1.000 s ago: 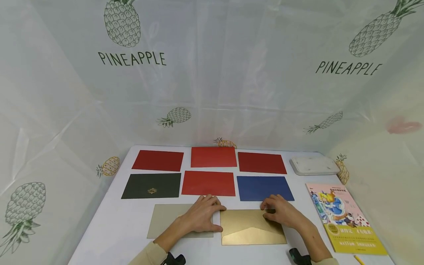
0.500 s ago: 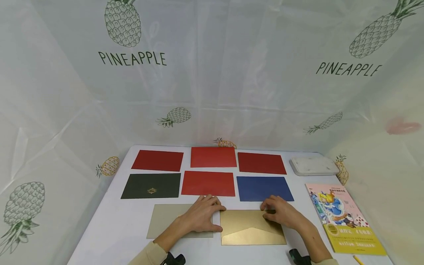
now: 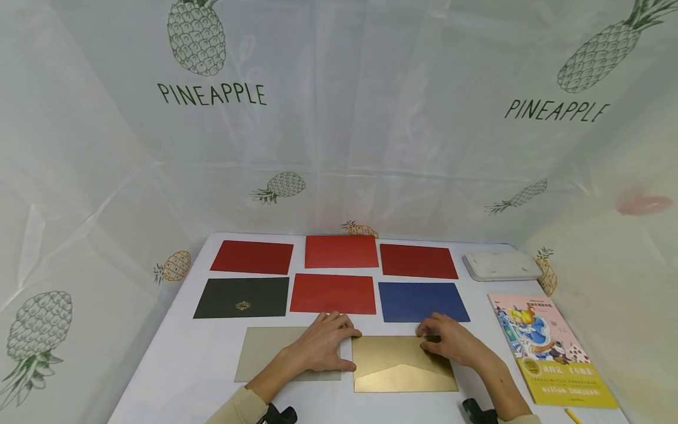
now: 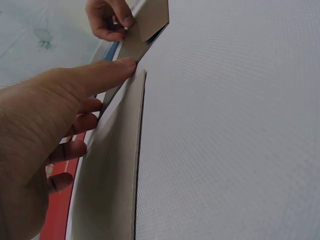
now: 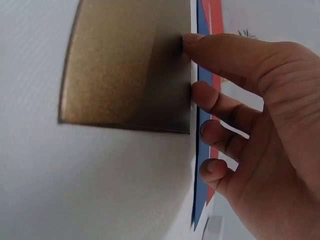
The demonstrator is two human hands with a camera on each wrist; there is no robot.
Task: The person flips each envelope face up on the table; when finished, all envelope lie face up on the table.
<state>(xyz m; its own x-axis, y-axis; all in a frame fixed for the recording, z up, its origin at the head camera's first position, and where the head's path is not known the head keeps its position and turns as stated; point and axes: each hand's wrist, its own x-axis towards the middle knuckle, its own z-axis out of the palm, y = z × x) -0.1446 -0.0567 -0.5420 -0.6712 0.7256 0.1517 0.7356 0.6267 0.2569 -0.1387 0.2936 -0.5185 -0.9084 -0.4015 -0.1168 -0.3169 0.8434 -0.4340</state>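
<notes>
A gold envelope [image 3: 402,380] with a pointed flap lies on the white table, near the front. My left hand [image 3: 323,348] reaches over a grey-beige envelope [image 3: 265,352], its thumb and fingertips right at the gold envelope's left edge. At the far right part of the gold envelope is my right hand [image 3: 451,340]. In the right wrist view its thumb [image 5: 197,42] touches the gold face near the far edge, and the other fingers bend loosely just beyond that edge. The left hand covers part of the grey-beige envelope.
Behind lie a dark green envelope [image 3: 241,297], a red one [image 3: 332,293] and a blue one [image 3: 424,301]. Several more red envelopes [image 3: 341,251] form the back row. At the right are a white case [image 3: 500,265], a picture book [image 3: 553,353] and a yellow stick [image 3: 574,416].
</notes>
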